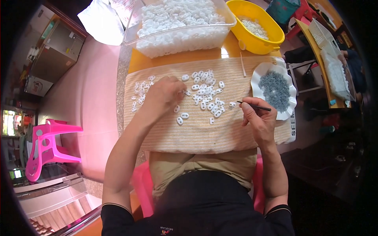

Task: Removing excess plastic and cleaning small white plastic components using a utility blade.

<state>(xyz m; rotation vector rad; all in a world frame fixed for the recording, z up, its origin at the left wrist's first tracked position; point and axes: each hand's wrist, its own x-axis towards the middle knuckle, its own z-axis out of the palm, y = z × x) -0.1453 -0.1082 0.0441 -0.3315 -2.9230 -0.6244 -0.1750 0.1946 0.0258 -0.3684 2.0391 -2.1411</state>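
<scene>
Small white plastic pieces with two holes (pixel 202 91) lie scattered over a striped cloth (pixel 189 137). My left hand (pixel 167 92) is over the cloth between two groups of them. Its fingers are bent together, and a white piece (pixel 187 93) shows at the fingertips; the palm side is hidden. Held like a pen in my right hand (pixel 258 118) is a slim black pointed tool (pixel 258 106), its exact kind unclear. The tool's tip points left, close beside another white piece (pixel 232 104). To the right, a white scalloped plate (pixel 256 76) bears many tiny grey parts (pixel 275 90).
A clear plastic bin (pixel 179 31) full of white pieces stands at the back, beside a yellow tub (pixel 271 48) with pale pieces. A thin pale stick (pixel 243 65) lies near the plate. A pink stool (pixel 53 143) stands on the floor at left.
</scene>
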